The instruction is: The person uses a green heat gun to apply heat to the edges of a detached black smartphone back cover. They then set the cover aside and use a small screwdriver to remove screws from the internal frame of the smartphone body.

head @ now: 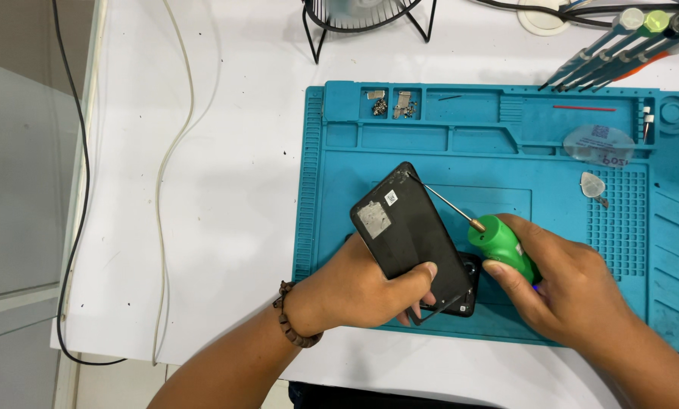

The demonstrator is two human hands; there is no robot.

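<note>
I am looking down on a white tabletop (226,189) where a teal repair mat (506,159) is lying, its right edge running close to the border of the view. My left hand (362,291) is grasping a dark phone panel (408,231), the grip clenched on its lower end with the thumb pressing on the face, and the panel is tilting up off the mat so I cannot see what is lying directly beneath it. A second dark piece (468,291) is peeking out from under the panel, mostly covered by it and by both hands, so I cannot tell exactly what it is. My right hand (574,291) is wrapping tightly around the green handle of a screwdriver (498,242); its thin shaft is reaching up and left to the panel's upper edge, though the tip is too small for me to judge whether it is touching. Much of the handle is disappearing inside the palm. In the mat's top compartments small metal parts (392,106) are sitting, too tiny to make out singly. A clear plastic pick (591,184) is resting on the gridded area to the right. A row of screwdrivers (619,45) is leaning in at the top right, and a black wire stand (370,19) is cut off at the top edge.
</note>
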